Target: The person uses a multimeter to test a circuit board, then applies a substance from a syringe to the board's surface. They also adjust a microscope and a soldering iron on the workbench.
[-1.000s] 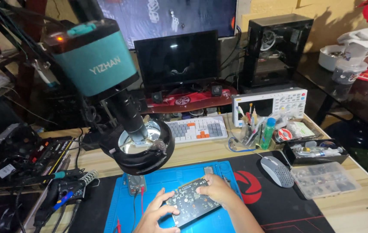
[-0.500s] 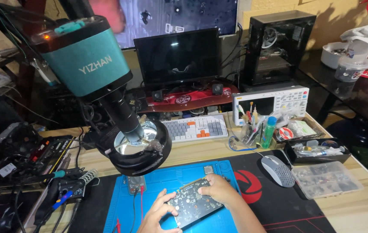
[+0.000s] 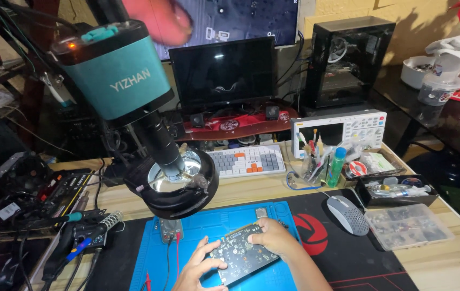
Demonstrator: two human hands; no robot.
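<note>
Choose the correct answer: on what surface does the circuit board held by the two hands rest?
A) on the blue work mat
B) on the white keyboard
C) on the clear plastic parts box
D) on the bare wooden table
A: the circuit board, held by the left hand and the right hand, lies over the blue work mat, below the microscope's ring light.

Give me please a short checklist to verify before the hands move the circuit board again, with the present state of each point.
1. Both hands grip the board: ok. The left hand and the right hand hold the circuit board at opposite edges.
2. Board over the blue work mat: ok.
3. Board under the microscope ring light: not ok, it sits in front of it, nearer the person.
4. Red probe leads away from the board: cannot tell.
5. Computer mouse apart from the hands: ok.
</note>
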